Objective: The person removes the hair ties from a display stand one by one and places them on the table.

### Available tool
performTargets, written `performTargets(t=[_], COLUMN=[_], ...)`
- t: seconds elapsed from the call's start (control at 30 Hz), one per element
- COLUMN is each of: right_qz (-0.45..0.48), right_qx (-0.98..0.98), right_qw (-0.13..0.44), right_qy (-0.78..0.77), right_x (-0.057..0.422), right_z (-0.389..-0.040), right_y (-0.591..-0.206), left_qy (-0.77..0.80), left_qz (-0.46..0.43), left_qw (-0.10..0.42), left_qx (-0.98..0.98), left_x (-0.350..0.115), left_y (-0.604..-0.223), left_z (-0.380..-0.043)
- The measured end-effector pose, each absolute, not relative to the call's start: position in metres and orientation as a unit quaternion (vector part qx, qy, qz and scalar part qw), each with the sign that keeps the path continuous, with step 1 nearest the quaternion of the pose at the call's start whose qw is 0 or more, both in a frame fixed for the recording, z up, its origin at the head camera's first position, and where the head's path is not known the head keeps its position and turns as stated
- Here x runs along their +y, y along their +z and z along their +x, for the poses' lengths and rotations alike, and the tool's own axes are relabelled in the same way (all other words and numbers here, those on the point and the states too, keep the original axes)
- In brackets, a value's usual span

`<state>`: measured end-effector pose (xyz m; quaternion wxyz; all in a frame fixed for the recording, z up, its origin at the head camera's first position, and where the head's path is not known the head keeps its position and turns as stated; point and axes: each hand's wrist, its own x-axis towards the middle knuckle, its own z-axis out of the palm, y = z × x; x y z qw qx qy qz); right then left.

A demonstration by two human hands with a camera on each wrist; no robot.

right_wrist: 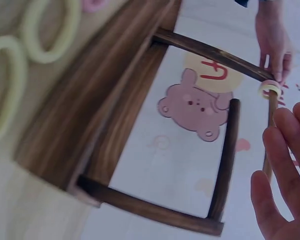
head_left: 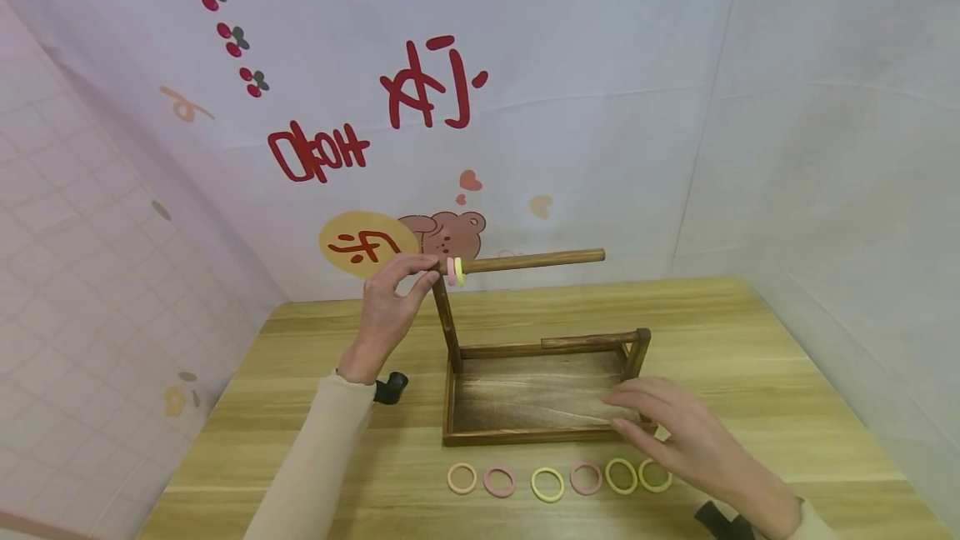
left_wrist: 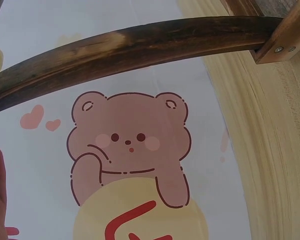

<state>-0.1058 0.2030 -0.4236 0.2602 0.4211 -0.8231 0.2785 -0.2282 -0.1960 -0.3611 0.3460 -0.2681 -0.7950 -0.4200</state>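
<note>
My left hand [head_left: 390, 294] pinches the top corner of a dark wooden stand [head_left: 447, 319], where the tall left post meets a long horizontal rod [head_left: 536, 261]. Right beside those fingertips, a pink ring [head_left: 451, 272] and a yellow ring [head_left: 460, 273] hang on the rod. My right hand [head_left: 675, 432] hovers by the front right of the stand's base, fingers apart and relaxed with nothing in them. In the right wrist view its fingers [right_wrist: 285, 135] overlap the rod. The left wrist view shows the stand's post [left_wrist: 140, 47] close up, with only part of the hand at the edge.
Several loose rings, including an orange one [head_left: 462, 478], a pink one [head_left: 499, 482] and a yellow one [head_left: 547, 485], lie in a row before the stand on the wooden table [head_left: 247, 432]. A lower rod [head_left: 588, 341] extends left from a short right post. Behind hangs a printed white cloth [head_left: 600, 148].
</note>
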Motion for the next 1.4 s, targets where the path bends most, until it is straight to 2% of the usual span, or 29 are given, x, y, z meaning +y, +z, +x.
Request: performTargets(t=[0.23,0.4,0.97,1.4], right_qz=[0.452,0.453,0.465,0.475], right_qx=[-0.770,-0.755,-0.710,-0.695], right_qw=[0.326,0.350,0.383,0.372], right_qy=[0.311,0.320,0.365,0.392], right_x=[0.186,0.177,0.133,0.108], right_z=[-0.118,-0.126,-0.147,-0.159], right_y=[-0.411,-0.403,-0.371,-0.361], left_qy=[-0.422,-0.421,-0.415,-0.424], left_qz=[-0.267,-0.264,-0.259,-0.265], left_qw=[0.344,0.341,0.347,0.344], left_qx=[-0.795,-0.798,-0.800,-0.795], left_x=[-0.194,-0.194,-0.195,-0.195], left_y=[-0.361,-0.361,-0.362,-0.362], left_z=[-0.229,-0.229,-0.228,-0.226])
